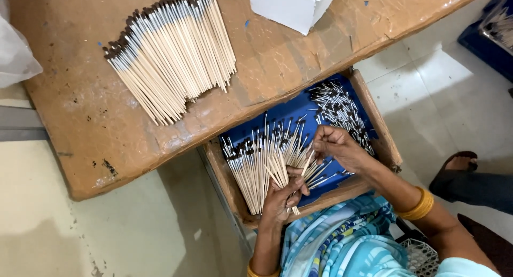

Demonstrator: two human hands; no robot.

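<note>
A fan of thin wooden brushes [262,167] lay in the blue-lined tray [385,143], crowding its near rim. The left hand [282,198] pinched their handle ends; the right hand [335,146] closed on one stick. A larger brush pile [173,52] rested well apart on the scuffed brown table [107,143].

Both hands [310,167] on brush bundle [262,167]

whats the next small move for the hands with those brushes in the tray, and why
Probably the right hand should lay the brush it pinches onto the fanned bunch that the left hand grips at the handle ends. The bunch is loosely splayed in the blue-lined tray, and loose ferrule pieces lie apart beyond it, so adding one brush and squaring up seems the natural step.
</note>
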